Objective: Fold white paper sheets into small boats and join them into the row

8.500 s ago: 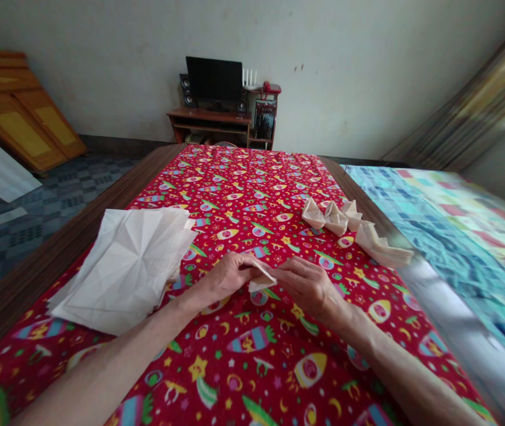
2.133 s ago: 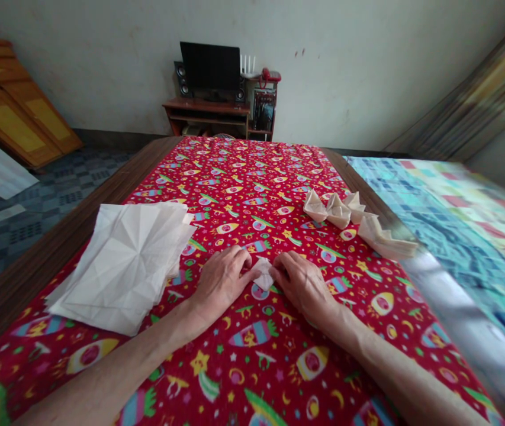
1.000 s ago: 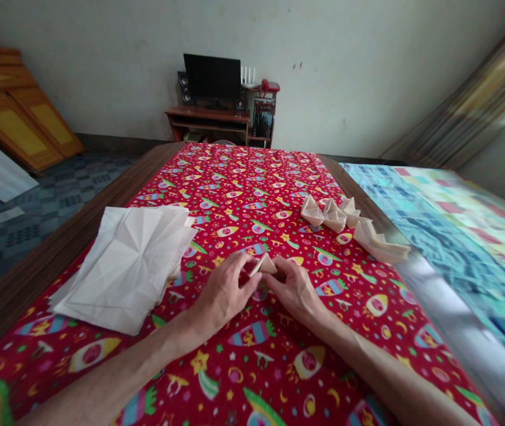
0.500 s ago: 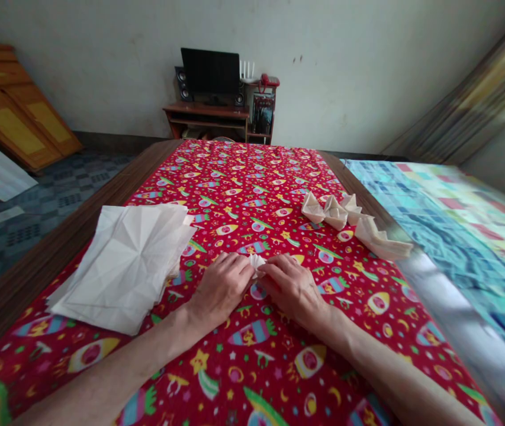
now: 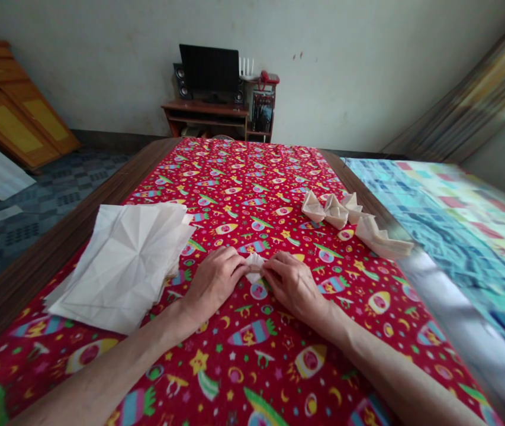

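Observation:
A small folded piece of white paper [image 5: 254,264] lies between my hands on the red patterned cloth [image 5: 252,337]. My left hand [image 5: 217,278] pinches its left end, fingers closed. Its right end is gripped by the closed fingers of my right hand [image 5: 294,284]. Part of the paper is covered by the fingertips. To the left of my left hand spreads a stack of creased white paper sheets [image 5: 123,260]. Several folded paper pieces [image 5: 335,212] with pointed tips stand beyond my right hand, and nearer the table's right edge sits a nested group of folded papers [image 5: 380,238].
The table's brown wooden edge [image 5: 79,231] shows along the left. Right of the table is a surface with a blue checked cover [image 5: 447,236]. By the far wall, a desk [image 5: 205,109] holds a black monitor [image 5: 210,72]. A wooden cabinet [image 5: 16,112] stands at far left.
My left hand has shifted slightly left, so the hands are a little farther apart and more of the white paper between them shows. The paper stack and the folded pieces stay put.

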{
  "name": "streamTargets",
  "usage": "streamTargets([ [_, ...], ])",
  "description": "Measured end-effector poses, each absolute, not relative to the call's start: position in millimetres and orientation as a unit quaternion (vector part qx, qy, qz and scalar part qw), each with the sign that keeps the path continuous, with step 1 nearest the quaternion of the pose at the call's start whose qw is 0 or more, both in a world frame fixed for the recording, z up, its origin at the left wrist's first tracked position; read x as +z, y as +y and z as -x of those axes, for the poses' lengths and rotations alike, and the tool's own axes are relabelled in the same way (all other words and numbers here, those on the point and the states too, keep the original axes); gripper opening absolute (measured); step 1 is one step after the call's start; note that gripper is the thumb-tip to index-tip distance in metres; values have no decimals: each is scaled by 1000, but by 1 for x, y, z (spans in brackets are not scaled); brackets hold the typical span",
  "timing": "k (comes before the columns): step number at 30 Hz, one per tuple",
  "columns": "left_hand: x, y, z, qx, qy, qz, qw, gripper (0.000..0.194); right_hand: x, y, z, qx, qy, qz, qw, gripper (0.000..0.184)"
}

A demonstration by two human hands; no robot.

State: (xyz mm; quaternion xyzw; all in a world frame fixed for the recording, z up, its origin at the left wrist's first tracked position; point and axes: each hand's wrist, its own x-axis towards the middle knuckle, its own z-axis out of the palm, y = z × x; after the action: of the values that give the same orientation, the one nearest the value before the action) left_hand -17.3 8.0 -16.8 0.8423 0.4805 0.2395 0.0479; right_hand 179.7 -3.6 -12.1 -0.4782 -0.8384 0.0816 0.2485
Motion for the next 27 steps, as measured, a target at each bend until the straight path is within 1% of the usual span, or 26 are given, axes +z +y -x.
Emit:
streamTargets([
  [4,-18,14,15,214,501,-836,64,14,-8,-2,-174,65,-831,499,236,22],
  [11,-12,14,12,155,541,-827,3,25,-9,6,-173,36,-831,520,192,21],
  [14,-11,15,15,159,538,-828,7,24,-10,5,-173,26,-832,522,184,20],
  [20,-10,17,21,174,537,-824,54,20,-7,5,-174,22,-831,531,167,19],
  [27,-11,15,13,189,521,-832,21,20,-5,5,-174,16,-834,528,162,20],
])
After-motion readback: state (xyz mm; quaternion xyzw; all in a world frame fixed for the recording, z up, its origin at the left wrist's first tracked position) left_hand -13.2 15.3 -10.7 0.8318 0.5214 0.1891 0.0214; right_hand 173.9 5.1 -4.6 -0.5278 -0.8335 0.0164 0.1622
